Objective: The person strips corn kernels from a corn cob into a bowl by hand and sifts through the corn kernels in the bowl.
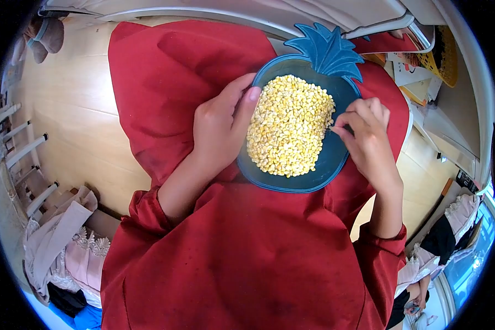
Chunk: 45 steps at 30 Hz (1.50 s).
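A dark blue pineapple-shaped bowl (pixel 338 165) rests on my lap over red cloth, its leaf-shaped end pointing away to the upper right. Yellow corn kernels (pixel 290 126) are heaped inside it, with bare bowl floor along the right and lower sides. My left hand (pixel 223 121) grips the bowl's left rim, thumb over the inside edge. Over the right side of the bowl, my right hand (pixel 363 129) has thumb and forefinger pinched together beside the kernels' edge. Whatever is between those fingertips is too small to make out.
A red garment (pixel 231 258) covers my lap and arms. Beyond the bowl is a white furniture edge (pixel 379 26). Papers (pixel 412 71) and a yellow basket (pixel 444 58) sit at upper right. White rack legs (pixel 27 151) stand at left, near draped clothes (pixel 66 247).
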Available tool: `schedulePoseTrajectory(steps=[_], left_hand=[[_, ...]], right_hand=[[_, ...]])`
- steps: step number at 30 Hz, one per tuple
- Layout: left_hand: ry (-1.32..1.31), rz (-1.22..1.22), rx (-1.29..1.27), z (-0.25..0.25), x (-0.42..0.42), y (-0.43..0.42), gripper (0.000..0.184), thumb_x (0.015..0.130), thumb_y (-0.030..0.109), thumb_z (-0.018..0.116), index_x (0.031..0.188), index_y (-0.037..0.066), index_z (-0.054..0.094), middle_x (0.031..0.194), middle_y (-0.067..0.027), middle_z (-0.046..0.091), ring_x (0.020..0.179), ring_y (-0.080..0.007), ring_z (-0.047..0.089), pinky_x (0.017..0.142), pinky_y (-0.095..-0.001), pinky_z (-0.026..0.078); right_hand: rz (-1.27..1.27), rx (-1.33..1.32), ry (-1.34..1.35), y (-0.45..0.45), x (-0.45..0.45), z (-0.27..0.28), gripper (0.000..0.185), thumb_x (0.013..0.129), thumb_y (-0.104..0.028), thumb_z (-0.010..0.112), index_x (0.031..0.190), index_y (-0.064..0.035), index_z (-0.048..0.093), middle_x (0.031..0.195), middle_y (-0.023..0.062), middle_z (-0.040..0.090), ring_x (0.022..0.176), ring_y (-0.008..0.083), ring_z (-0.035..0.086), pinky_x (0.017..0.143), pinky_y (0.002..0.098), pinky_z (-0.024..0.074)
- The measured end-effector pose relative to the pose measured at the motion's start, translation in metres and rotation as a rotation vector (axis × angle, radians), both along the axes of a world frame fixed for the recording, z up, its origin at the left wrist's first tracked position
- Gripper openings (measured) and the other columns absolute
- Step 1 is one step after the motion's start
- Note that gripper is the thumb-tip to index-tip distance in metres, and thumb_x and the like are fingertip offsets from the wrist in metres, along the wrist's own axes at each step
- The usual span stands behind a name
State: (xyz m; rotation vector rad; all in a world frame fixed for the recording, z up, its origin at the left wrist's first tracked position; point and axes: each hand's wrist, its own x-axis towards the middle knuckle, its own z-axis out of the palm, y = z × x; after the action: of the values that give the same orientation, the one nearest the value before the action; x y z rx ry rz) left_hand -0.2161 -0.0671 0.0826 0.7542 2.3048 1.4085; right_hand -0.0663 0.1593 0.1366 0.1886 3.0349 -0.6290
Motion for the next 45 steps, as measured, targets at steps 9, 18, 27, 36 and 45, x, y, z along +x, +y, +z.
schedulePoseTrajectory(steps=[9,18,27,36,45], left_hand=[[0.031,0.015,0.008,-0.003,0.001,-0.001,0.027,0.103,0.02,0.062,0.124,0.005,0.067,0.084,-0.0209,0.07,0.072,-0.0321,0.073,0.064,-0.0387,0.055],[0.028,-0.044,-0.033,-0.006,-0.001,-0.001,0.027,0.103,0.014,0.06,0.125,-0.001,0.066,0.093,-0.02,0.074,0.081,-0.026,0.076,0.071,-0.0363,0.058],[-0.029,-0.016,-0.048,-0.027,0.001,-0.009,0.03,0.097,0.02,0.069,0.121,0.003,0.07,0.084,-0.0205,0.073,0.072,-0.0317,0.075,0.064,-0.0406,0.059],[0.023,0.006,0.099,-0.032,0.003,-0.007,0.027,0.095,0.015,0.072,0.119,0.003,0.071,0.073,-0.0163,0.069,0.059,-0.0231,0.069,0.055,-0.0362,0.056],[0.0,-0.023,0.085,-0.021,0.0,-0.005,0.025,0.097,0.012,0.068,0.118,-0.001,0.07,0.077,-0.0164,0.071,0.062,-0.0211,0.07,0.059,-0.0341,0.056]], right_hand=[[-0.181,-0.03,0.246,0.007,-0.005,0.038,0.019,0.077,-0.013,0.082,0.088,-0.0088,0.068,0.092,0.0056,0.056,0.093,0.0273,0.051,0.086,0.04,0.0342],[-0.016,0.382,0.788,0.032,-0.068,0.138,0.03,0.061,-0.017,0.088,0.086,-0.0109,0.073,0.091,0.0008,0.057,0.084,0.0222,0.051,0.08,0.0399,0.0297],[0.007,0.433,0.926,0.086,-0.182,0.185,0.027,0.067,-0.008,0.083,0.089,-0.0072,0.068,0.089,0.0038,0.058,0.083,0.0249,0.052,0.078,0.0395,0.034],[0.009,0.497,0.765,0.084,-0.182,0.178,0.026,0.066,-0.006,0.085,0.088,-0.0066,0.071,0.086,0.0035,0.059,0.08,0.0239,0.053,0.08,0.0371,0.0344],[-0.035,0.475,0.759,0.082,-0.182,0.178,0.025,0.067,-0.005,0.084,0.088,-0.0067,0.07,0.087,0.0056,0.059,0.082,0.0248,0.054,0.082,0.0369,0.0345]])
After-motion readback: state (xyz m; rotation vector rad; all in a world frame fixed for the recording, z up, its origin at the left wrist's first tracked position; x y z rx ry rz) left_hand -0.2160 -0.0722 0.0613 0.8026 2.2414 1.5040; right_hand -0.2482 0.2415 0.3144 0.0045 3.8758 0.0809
